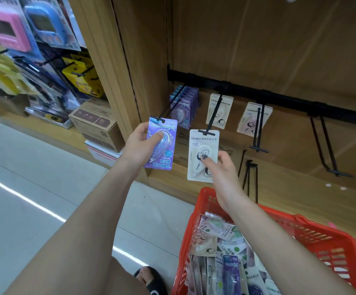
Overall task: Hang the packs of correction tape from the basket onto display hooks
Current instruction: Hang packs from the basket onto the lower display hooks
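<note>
Each hand's fingers pinch 1 pack at a hook tip: left hand [139, 145] holds the purple pack [161, 143], right hand [222, 167] the white pack [202, 155], both upright, hooks [213, 116] running back toward the rail.

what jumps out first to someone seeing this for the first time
Two hands at the centre: the left hand holds a purple pack at the tip of the leftmost hook, the right hand holds a white pack at the next hook's tip. Below them at lower right, a bright red basket is full of more packs. Behind, a black rail crosses the wooden shelf.
</note>
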{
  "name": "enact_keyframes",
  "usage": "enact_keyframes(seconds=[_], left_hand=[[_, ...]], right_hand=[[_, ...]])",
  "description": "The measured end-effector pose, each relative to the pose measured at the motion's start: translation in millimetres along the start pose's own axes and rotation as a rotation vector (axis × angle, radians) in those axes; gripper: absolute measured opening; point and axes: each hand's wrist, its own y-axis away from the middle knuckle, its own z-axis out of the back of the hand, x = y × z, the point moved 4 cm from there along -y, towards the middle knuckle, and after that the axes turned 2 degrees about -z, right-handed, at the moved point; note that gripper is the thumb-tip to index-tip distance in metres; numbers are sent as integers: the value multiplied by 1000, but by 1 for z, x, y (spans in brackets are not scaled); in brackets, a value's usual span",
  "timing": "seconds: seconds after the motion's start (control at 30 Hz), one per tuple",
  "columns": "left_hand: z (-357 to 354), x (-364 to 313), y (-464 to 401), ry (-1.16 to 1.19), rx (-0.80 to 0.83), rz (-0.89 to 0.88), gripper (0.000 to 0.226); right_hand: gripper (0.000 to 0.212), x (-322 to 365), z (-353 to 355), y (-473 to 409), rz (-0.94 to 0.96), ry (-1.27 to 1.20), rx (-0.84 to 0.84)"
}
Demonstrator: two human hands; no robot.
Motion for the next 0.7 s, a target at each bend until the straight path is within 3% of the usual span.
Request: enact_keyframes(seconds=[0.23,0.7], left_hand=[[-11,-2,-5,22,-56,13,26],[-9,1,-9,-42,-104,66,27]], right_hand=[[10,-5,-10,-5,41,54,-22],[3,-2,-5,-1,150,164,-63]])
